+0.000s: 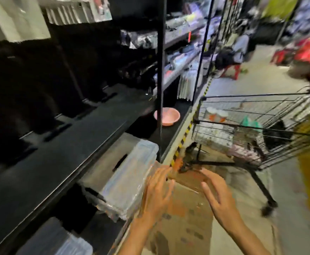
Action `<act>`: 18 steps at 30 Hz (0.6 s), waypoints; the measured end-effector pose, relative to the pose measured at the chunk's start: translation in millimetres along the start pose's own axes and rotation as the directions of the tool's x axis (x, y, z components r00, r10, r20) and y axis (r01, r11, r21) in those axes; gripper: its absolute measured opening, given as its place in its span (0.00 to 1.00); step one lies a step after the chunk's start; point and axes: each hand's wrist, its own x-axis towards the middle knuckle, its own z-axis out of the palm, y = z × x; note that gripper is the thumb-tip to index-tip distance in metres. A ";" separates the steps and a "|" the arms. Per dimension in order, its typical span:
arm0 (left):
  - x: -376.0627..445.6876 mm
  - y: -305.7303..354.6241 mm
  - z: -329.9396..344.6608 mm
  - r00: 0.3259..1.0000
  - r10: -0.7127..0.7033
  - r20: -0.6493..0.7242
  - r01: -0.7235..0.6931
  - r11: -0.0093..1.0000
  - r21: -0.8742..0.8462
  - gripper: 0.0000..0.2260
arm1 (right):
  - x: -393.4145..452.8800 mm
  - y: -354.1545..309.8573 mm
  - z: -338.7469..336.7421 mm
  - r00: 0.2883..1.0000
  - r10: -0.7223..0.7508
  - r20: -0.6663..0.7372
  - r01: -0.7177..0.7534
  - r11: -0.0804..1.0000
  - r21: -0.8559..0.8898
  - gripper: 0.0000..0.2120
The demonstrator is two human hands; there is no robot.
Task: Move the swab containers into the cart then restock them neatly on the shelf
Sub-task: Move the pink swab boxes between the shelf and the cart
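Note:
The picture is blurred by motion. Both my hands hover over a cardboard box [189,218] on the floor. My left hand [157,192] has its fingers spread and holds nothing. My right hand [217,194] is also spread and empty. A wire shopping cart [257,129] stands to the right in the aisle, with white round containers [214,115] and other small packs inside it. The dark shelf [58,144] runs along the left, its top board bare.
Clear plastic bins [130,181] sit on the lower shelf beside my left hand. A pink basin [167,116] lies further along under the shelf. Yellow-black tape [185,133] marks the shelf base. A person crouches by a red stool [231,69] far down the aisle.

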 end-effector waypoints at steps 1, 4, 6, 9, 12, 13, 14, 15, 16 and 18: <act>7.0 14.1 20.5 0.999 0.045 0.017 -0.044 0.999 -0.016 0.18 | -5.7 15.5 -21.5 0.999 0.027 -0.027 -0.027 0.999 -0.024 0.16; 22.7 50.0 69.4 0.984 0.137 0.110 -0.136 0.990 -0.024 0.21 | -21.7 54.1 -76.2 0.991 0.082 -0.106 -0.094 0.990 -0.109 0.13; 35.3 65.1 94.0 0.967 0.192 0.165 -0.192 0.981 -0.015 0.22 | -27.4 72.5 -102.4 0.981 0.101 -0.165 -0.126 0.981 -0.146 0.15; 59.7 78.5 123.6 0.948 0.230 0.220 -0.236 0.972 0.003 0.22 | -21.0 92.2 -124.5 0.962 0.144 -0.234 -0.184 0.970 -0.161 0.17; 87.8 79.7 150.3 0.934 0.236 0.269 -0.243 0.970 -0.007 0.22 | -1.3 109.6 -132.6 0.951 0.163 -0.261 -0.213 0.961 -0.176 0.18; 99.1 78.4 159.0 0.934 0.227 0.275 -0.229 0.973 -0.024 0.22 | 7.4 116.2 -134.6 0.948 0.170 -0.268 -0.222 0.959 -0.177 0.18; 111.8 77.1 168.0 0.936 0.214 0.279 -0.209 0.977 -0.047 0.22 | 17.2 123.4 -137.0 0.943 0.181 -0.278 -0.234 0.957 -0.173 0.17; 125.5 75.8 177.5 0.939 0.200 0.282 -0.186 0.980 -0.073 0.22 | 27.8 130.9 -139.7 0.937 0.194 -0.291 -0.249 0.955 -0.163 0.17; 139.9 74.9 186.8 0.940 0.189 0.283 -0.168 0.981 -0.098 0.21 | 39.4 138.3 -142.6 0.928 0.208 -0.307 -0.264 0.953 -0.151 0.17; 170.0 76.0 203.7 0.936 0.178 0.304 -0.138 0.979 -0.147 0.20 | 63.4 151.2 -149.5 0.907 0.237 -0.347 -0.294 0.948 -0.121 0.18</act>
